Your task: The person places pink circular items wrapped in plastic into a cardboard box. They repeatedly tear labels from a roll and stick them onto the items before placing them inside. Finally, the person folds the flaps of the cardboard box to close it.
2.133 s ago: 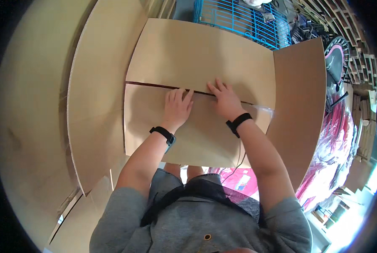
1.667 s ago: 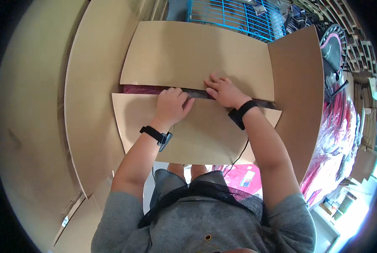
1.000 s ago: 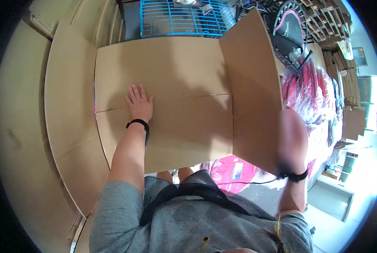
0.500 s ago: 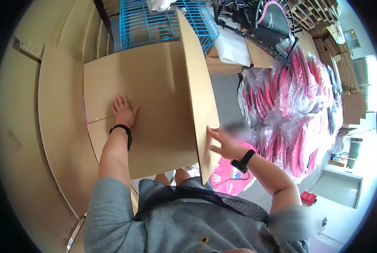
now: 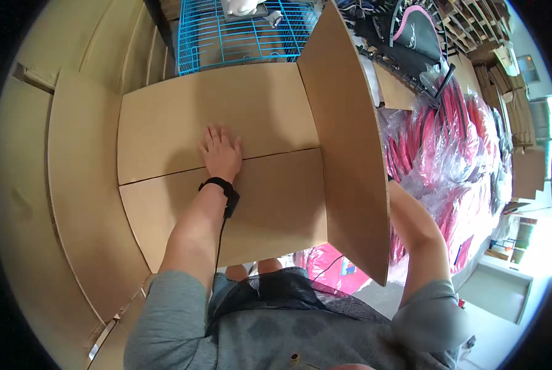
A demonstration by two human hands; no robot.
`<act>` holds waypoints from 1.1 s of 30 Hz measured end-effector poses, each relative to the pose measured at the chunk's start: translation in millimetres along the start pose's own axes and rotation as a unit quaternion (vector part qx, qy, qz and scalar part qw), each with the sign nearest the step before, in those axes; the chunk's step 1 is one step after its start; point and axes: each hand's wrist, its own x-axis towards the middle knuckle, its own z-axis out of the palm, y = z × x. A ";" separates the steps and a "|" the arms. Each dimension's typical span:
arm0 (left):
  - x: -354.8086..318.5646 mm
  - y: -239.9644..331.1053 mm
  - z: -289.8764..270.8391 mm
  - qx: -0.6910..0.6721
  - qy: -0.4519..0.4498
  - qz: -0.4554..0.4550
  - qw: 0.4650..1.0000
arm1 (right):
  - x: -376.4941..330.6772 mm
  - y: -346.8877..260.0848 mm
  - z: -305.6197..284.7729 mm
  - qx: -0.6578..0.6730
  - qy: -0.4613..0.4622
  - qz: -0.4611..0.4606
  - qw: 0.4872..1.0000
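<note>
A large brown cardboard box (image 5: 276, 203) is in front of me, two of its flaps lying flat and meeting along a seam. My left hand (image 5: 222, 154) rests palm down with fingers spread on these flaps, close to the seam. A dark band with a small device and a cable circles that wrist. Along the box's right side a wide flap (image 5: 350, 154) stands up. My right forearm (image 5: 416, 216) reaches behind this flap, which hides the hand and its fingers. On the left side another cardboard panel (image 5: 82, 191) extends outward.
Beyond the box stands a blue wire cage (image 5: 242, 40). Pink goods in clear plastic bags (image 5: 455, 148) are piled at the right, and a pink package (image 5: 328, 265) lies low beside the box. Large tan panels (image 5: 20, 179) line the left.
My left hand has slid rightward across the flat flaps. The upright flap has swung outward to the right, and my right hand has passed out of sight behind it.
</note>
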 end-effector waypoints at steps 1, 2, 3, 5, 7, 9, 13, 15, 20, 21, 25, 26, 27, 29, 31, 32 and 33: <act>0.9 5.7 4.3 0.004 0.004 -0.056 0.998 | 1.2 0.7 -0.2 -0.001 0.006 -0.001 1.000; 1.7 9.7 9.8 0.007 -0.002 -0.062 0.998 | 2.5 -1.9 -2.7 -0.004 0.010 -0.005 1.000; 4.0 10.5 11.5 0.015 -0.006 -0.067 0.998 | 4.1 -4.1 -3.4 -0.005 0.011 -0.008 1.000; 5.6 9.8 18.1 0.022 -0.004 -0.072 0.997 | 9.0 -5.1 -1.8 -0.005 0.015 -0.015 1.000; 9.9 9.0 26.7 0.021 0.010 -0.066 0.998 | 18.6 -8.3 2.0 -0.012 0.018 -0.030 0.999; 9.6 9.9 31.9 0.016 -0.011 -0.075 0.997 | 24.3 -9.3 5.7 -0.022 0.023 -0.043 0.999; 12.1 8.9 49.5 0.023 -0.010 -0.069 0.997 | 42.7 -7.6 29.4 -0.060 0.047 -0.083 0.994; 14.1 4.2 52.1 0.023 -0.020 -0.079 0.996 | 68.7 -7.4 41.1 -0.097 0.053 -0.114 0.987; 15.7 7.1 61.4 0.093 -0.054 -0.068 0.992 | 133.1 37.2 51.1 -0.366 0.129 -0.186 0.903; 16.3 4.1 61.8 0.115 -0.051 -0.068 0.990 | 136.6 33.6 63.0 -0.419 0.146 -0.144 0.885; 15.4 -4.2 56.2 0.105 -0.045 -0.013 0.993 | 138.5 -1.6 121.7 -0.489 0.218 0.055 0.843; 14.9 -8.7 52.9 0.091 -0.046 0.013 0.995 | 137.6 0.9 120.5 -0.486 0.224 0.046 0.843; 14.1 -13.2 48.1 0.076 -0.045 0.041 0.995 | 136.0 0.7 120.6 -0.475 0.217 0.030 0.852; 13.0 -27.8 35.7 0.039 -0.032 0.129 0.990 | 132.4 -2.3 122.8 -0.482 0.222 0.041 0.847; 12.0 -61.0 20.8 0.004 -0.033 0.204 0.978 | 129.0 -7.4 130.7 -0.503 0.212 0.056 0.836; 14.7 -85.0 14.3 -0.023 -0.037 0.246 0.968 | 131.8 -9.2 133.9 -0.511 0.231 0.060 0.826; 15.6 -112.7 7.8 -0.057 -0.048 0.296 0.952 | 135.6 -7.7 138.7 -0.521 0.244 0.063 0.815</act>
